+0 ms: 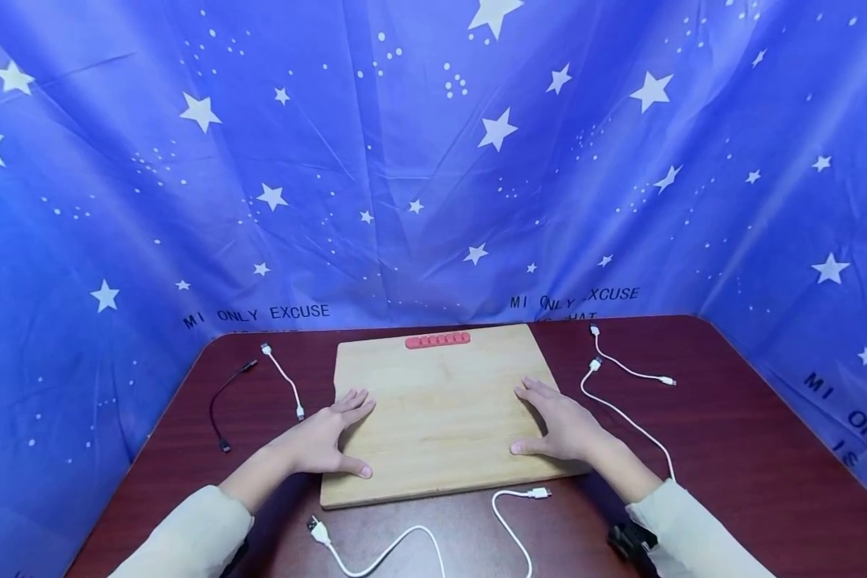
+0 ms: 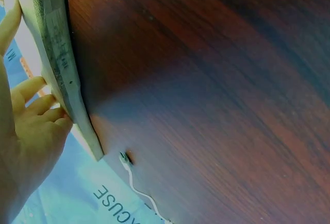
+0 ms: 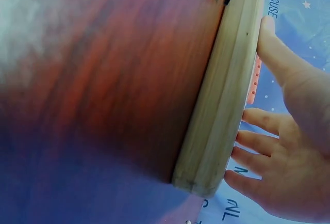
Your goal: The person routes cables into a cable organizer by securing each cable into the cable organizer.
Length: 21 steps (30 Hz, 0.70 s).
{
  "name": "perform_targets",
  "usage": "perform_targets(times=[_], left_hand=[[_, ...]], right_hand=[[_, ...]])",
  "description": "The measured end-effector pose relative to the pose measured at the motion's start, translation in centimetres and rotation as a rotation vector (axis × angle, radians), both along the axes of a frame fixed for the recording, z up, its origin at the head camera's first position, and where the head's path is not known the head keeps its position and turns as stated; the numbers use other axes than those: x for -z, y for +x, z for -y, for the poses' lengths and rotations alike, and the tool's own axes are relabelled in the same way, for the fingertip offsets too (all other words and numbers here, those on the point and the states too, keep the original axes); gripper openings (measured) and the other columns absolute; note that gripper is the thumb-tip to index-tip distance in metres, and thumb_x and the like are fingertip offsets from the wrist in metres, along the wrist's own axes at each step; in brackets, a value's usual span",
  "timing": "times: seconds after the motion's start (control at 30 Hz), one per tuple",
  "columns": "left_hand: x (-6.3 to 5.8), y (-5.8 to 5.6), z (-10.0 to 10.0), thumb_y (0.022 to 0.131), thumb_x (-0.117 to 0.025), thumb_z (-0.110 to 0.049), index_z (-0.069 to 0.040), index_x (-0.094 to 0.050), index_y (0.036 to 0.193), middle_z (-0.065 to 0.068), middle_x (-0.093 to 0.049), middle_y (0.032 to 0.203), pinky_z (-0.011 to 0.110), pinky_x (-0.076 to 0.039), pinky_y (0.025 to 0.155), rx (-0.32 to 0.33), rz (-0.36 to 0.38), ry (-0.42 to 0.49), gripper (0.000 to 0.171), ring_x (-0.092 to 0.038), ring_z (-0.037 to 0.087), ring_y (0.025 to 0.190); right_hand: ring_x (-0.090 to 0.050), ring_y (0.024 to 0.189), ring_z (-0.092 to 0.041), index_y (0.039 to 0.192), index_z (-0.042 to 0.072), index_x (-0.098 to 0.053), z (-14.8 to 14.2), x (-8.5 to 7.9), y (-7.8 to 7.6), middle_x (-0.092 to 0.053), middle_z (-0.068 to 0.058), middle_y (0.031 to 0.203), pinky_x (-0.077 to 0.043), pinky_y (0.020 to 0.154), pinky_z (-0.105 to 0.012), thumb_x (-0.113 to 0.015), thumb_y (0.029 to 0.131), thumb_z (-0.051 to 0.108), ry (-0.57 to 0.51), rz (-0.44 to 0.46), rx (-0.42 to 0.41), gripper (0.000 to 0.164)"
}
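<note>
A light wooden board [image 1: 441, 425] lies on the table, slightly turned. Along its far edge sits a red strip with several notches [image 1: 437, 340], which looks like a cable holder. My left hand [image 1: 325, 437] rests on the board's left side, fingers spread and thumb toward the near corner. On the opposite side my right hand [image 1: 567, 425] touches the top in the same way, with fingers spread. Both wrist views show the board's thick side edge, with the left hand [image 2: 38, 126] and the right hand [image 3: 289, 157] at its upper face. Neither hand curls round anything.
A black cable [image 1: 212, 408] and a short white cable [image 1: 284, 376] lie left of the board. Two white cables [image 1: 621, 368] are to the right. In front, a white cable with a USB plug [image 1: 319, 530] runs out of view. A blue starry curtain [image 1: 433, 160] hangs behind.
</note>
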<state>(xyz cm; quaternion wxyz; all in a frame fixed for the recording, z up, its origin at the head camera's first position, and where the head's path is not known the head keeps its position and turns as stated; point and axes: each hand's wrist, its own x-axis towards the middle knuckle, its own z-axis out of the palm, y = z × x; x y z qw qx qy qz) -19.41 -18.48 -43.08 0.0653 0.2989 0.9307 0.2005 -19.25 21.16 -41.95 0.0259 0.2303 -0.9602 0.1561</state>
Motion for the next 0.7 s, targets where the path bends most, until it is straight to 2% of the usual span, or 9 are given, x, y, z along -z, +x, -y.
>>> perform_targets(times=[0.23, 0.43, 0.7], left_hand=[[0.15, 0.13, 0.07, 0.067, -0.084, -0.053, 0.003, -0.043, 0.145, 0.027, -0.034, 0.156, 0.058, -0.030, 0.119, -0.001, 0.008, 0.009, 0.104, -0.027, 0.045, 0.147], [0.20, 0.14, 0.07, 0.067, -0.085, -0.053, 0.003, -0.043, 0.145, 0.027, -0.034, 0.156, 0.058, -0.030, 0.119, -0.004, 0.023, 0.018, 0.104, -0.027, 0.045, 0.147], [-0.05, -0.58, 0.46, 0.067, -0.083, -0.055, 0.002, -0.043, 0.145, 0.026, -0.034, 0.156, 0.057, -0.030, 0.119, 0.005, 0.022, 0.008, 0.104, -0.027, 0.044, 0.148]], right_hand=[[-0.050, 0.133, -0.042, 0.135, -0.002, -0.054, 0.19, 0.19, 0.24, -0.051, -0.026, 0.144, -0.046, 0.107, -0.055, -0.084, 0.068, 0.050, -0.004, -0.010, 0.007, 0.090], [-0.049, 0.134, -0.044, 0.135, -0.004, -0.053, 0.09, 0.26, 0.40, -0.050, -0.028, 0.144, -0.044, 0.108, -0.056, -0.084, 0.068, 0.048, -0.035, 0.015, 0.008, 0.090], [-0.046, 0.135, -0.047, 0.134, -0.007, -0.052, 0.58, 0.04, 0.34, -0.048, -0.031, 0.143, -0.041, 0.110, -0.058, -0.086, 0.068, 0.045, -0.053, 0.019, 0.011, 0.091]])
